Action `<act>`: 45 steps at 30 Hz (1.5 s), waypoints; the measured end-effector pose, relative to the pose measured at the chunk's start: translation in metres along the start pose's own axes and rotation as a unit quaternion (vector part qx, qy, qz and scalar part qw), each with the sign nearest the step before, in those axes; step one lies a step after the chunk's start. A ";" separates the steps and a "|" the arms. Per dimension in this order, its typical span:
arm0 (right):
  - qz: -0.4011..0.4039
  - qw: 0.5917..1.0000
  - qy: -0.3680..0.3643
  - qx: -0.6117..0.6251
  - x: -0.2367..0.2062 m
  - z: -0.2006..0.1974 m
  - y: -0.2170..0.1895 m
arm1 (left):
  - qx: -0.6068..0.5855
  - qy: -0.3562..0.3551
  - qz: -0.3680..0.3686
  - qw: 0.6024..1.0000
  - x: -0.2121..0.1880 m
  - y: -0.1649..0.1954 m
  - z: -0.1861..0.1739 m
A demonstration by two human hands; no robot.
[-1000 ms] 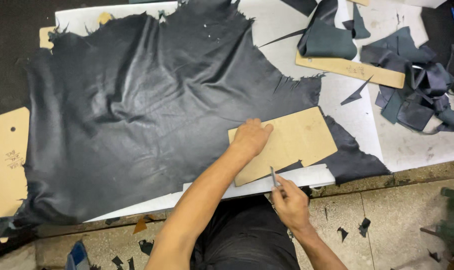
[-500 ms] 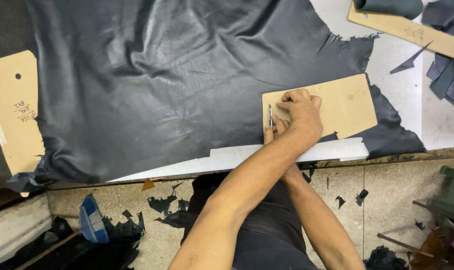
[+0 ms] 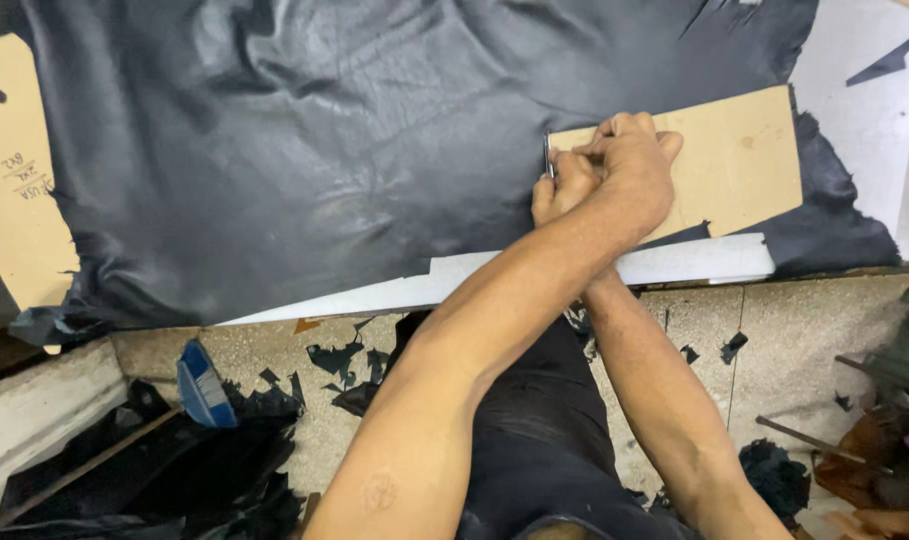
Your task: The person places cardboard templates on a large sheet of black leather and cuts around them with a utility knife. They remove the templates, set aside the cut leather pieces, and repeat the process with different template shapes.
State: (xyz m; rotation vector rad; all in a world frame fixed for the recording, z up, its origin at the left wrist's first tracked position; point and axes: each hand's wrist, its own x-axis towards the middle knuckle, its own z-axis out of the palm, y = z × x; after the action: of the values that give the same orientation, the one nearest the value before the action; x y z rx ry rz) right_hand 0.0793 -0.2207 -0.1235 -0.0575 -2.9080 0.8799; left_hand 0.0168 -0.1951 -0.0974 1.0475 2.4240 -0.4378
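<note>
A large black leather hide [image 3: 324, 150] lies spread over a white table [image 3: 859, 110]. A tan cardboard pattern [image 3: 739, 165] rests on the hide's right part. My left hand [image 3: 636, 175] presses flat on the pattern's left end, its arm crossing over my right arm. My right hand [image 3: 557, 197] sits just left of it and grips a thin metal knife [image 3: 548, 155]. The blade stands upright against the pattern's left edge, touching the leather. Part of my right hand is hidden under the left.
Another tan cardboard pattern [image 3: 19, 190] lies at the hide's left side. Black leather scraps [image 3: 339, 360] and a blue brush [image 3: 204, 385] lie on the tiled floor below the table edge [image 3: 674, 265]. Dark clutter stands at the lower right [image 3: 894, 440].
My right hand has come up from the table's front edge with the knife to the pattern's left edge. My left hand stays on the pattern. The view has closed in.
</note>
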 end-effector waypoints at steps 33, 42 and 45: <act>-0.435 0.817 -0.237 -0.295 0.007 -0.183 0.189 | -0.019 0.062 0.015 0.998 -0.051 -0.006 0.021; -0.313 0.814 -0.326 -0.364 -0.006 -0.208 0.204 | -0.008 -0.016 0.014 1.000 -0.055 -0.008 -0.002; -0.135 0.909 -0.325 -0.223 -0.033 -0.197 0.193 | -0.006 -0.020 0.008 1.000 -0.057 -0.007 -0.005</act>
State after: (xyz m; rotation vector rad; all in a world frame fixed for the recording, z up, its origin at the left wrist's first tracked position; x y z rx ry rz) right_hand 0.1347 0.0459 -0.0704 0.7180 -3.5268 0.1811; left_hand 0.0441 -0.2315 -0.0624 1.0413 2.3790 -0.4336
